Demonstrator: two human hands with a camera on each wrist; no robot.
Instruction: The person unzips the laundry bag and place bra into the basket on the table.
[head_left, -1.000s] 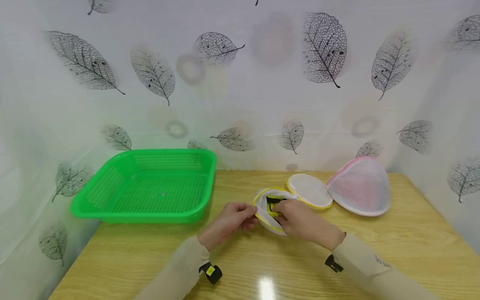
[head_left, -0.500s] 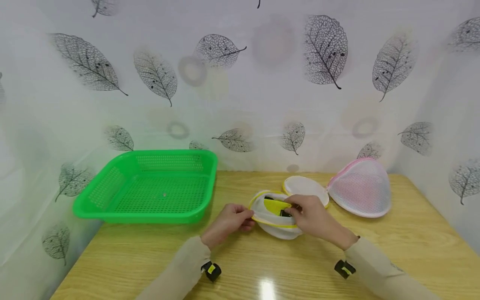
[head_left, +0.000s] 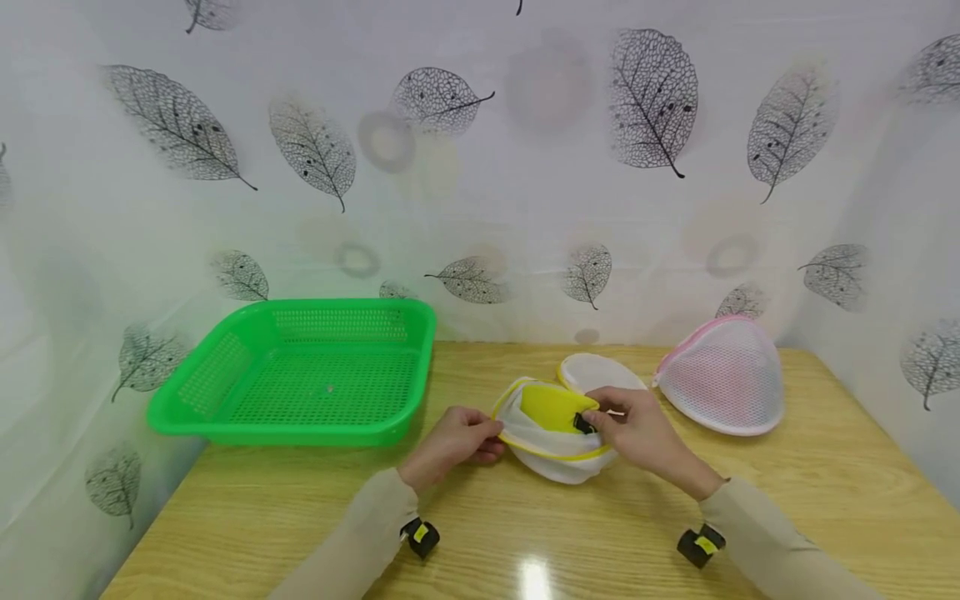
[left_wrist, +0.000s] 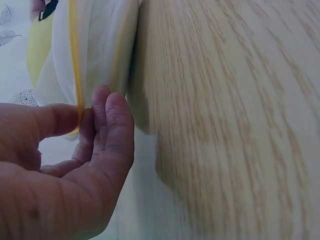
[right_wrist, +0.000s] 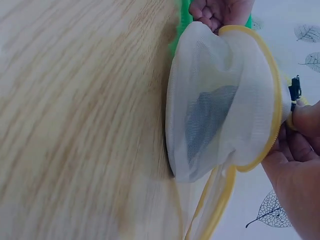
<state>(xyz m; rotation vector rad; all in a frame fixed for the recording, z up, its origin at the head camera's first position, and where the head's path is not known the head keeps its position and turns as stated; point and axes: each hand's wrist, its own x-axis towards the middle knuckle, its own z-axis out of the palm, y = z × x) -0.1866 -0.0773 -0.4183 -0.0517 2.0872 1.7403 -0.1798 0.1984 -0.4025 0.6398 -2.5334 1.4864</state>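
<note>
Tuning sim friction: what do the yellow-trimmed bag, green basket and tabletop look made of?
Yellow-trimmed bag: likely matte synthetic mesh; fine weave, contents showing through.
Green basket: probably molded plastic, slight sheen, perforated base.
Tabletop: wood or printed laminate, can't tell; visible grain, glossy glare.

I pinch the yellow edging band of a white sheer-mesh fabric bag between thumb and forefinger of my left hand; other fingers bent alongside. Upper left: yellow fabric piece with small black fitting. Right: pale wooden tabletop, brown-grained. Left edge: white backdrop, dark leaf prints.
</note>
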